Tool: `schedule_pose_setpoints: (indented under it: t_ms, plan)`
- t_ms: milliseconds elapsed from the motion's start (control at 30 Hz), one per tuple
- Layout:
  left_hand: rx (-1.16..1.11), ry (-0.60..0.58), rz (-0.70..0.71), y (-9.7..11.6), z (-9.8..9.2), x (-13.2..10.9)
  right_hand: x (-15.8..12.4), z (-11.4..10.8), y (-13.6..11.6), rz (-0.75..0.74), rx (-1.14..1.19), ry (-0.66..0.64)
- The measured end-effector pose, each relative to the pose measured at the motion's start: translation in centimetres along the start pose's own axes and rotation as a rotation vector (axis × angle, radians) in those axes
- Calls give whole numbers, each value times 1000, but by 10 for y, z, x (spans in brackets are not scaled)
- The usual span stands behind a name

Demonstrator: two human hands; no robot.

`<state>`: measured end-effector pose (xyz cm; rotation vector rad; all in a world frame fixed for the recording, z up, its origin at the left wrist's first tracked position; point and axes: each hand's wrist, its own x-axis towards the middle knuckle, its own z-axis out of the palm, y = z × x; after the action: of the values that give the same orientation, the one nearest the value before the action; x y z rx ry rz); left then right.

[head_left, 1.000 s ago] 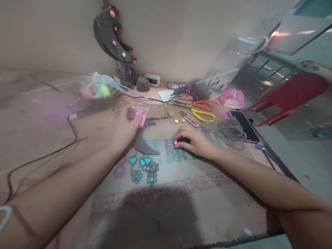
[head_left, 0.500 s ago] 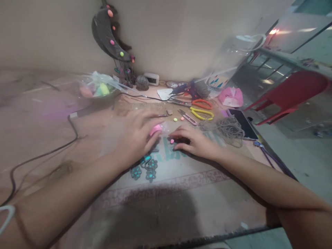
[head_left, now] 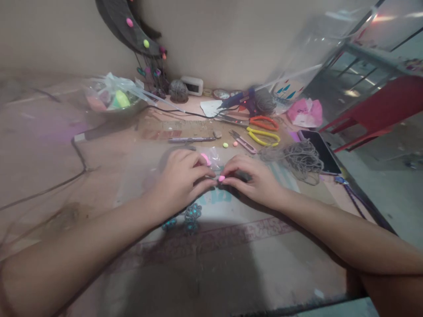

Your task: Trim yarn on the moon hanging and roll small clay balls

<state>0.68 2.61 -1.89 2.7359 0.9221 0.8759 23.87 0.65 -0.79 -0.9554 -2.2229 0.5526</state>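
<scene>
A small pink clay ball [head_left: 221, 178] is pinched between the thumb and forefinger of my right hand [head_left: 254, 178]. My left hand [head_left: 183, 176] faces it with curved fingers, thumb and forefinger slightly apart, their tips close beside the ball. Whether they touch it I cannot tell. Behind the left fingers lies a larger pink clay piece [head_left: 206, 159] in clear plastic wrap [head_left: 215, 157], partly hidden. Grey cord flowers with turquoise centres [head_left: 192, 212] lie below my left wrist. A yellow-green ball [head_left: 225, 145] and an orange-pink ball [head_left: 235, 144] sit beyond my hands.
Thread snips [head_left: 243, 142], yellow-handled pliers [head_left: 263, 137], orange-handled scissors [head_left: 264, 123] and a glue gun [head_left: 238, 99] lie behind. Grey cord [head_left: 303, 160] and a phone [head_left: 322, 152] are at right. A bag of coloured clay [head_left: 112, 97] stands left; a pen [head_left: 191, 139] lies centrally.
My left hand has moved right and away from the wrapped pink clay, bringing its fingertips up to the small ball. My right hand has closed its fingertips on that ball. The view has shifted slightly.
</scene>
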Motion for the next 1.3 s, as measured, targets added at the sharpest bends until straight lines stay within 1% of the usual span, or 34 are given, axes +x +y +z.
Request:
schedule_pose_setpoints:
  t_ms: [100,233,533,667,733,833,900,1000,1067,1200,1233,1300]
  plan:
    - [-54,31,8,1,-1,1,-1,1,-8,13,30,23]
    - [-100,35,-2,3,-3,2,-2,2,-10,23,19,32]
    - [-109,62,26,4,-3,1,-5,3,-10,44,-8,-4]
    - [-113,73,23,4,-4,0,-7,4,-11,35,35,5]
    - [-111,67,10,4,-4,0,-6,4,-12,14,49,-4]
    - [-97,60,-2,2,-4,0,-4,2,-10,-73,42,-37]
    - [-73,65,-40,0,-3,-1,-2,-4,-6,-119,-29,-74]
    - [3,69,-158,-7,0,0,-1,-17,3,-150,-245,-155]
    - [49,46,-213,-11,1,1,0,-25,8,-188,-377,-231]
    - [69,-40,-221,-16,3,2,2,-29,8,-272,-536,-345]
    - [61,-48,-223,-16,3,2,2,-29,8,-285,-557,-352]
    - [10,-25,-247,-17,3,2,2,-29,7,-283,-578,-335]
